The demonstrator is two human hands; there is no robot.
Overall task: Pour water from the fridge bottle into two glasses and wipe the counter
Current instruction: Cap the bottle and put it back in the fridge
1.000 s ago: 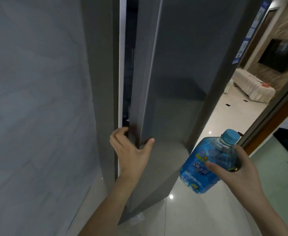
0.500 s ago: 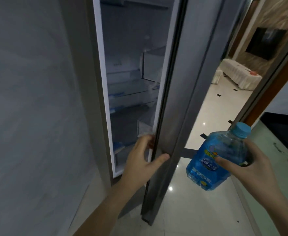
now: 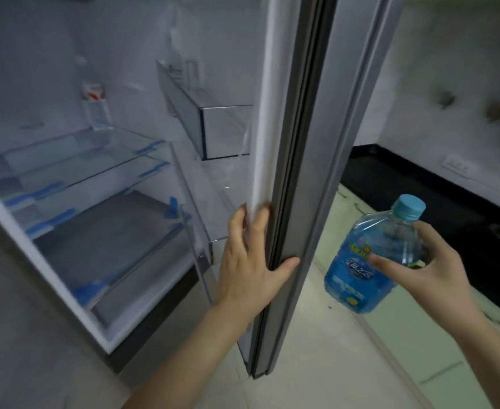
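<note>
Now | right hand grips bottle | cap up-right, tilted

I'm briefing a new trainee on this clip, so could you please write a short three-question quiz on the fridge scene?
1. True or false: the bottle has its cap on.
2. What does the left hand grip? A) a shelf B) the fridge door's edge C) a glass
3. Fill in: the right hand holds the ____.

Key: 1 true; 2 B; 3 bottle.
</note>
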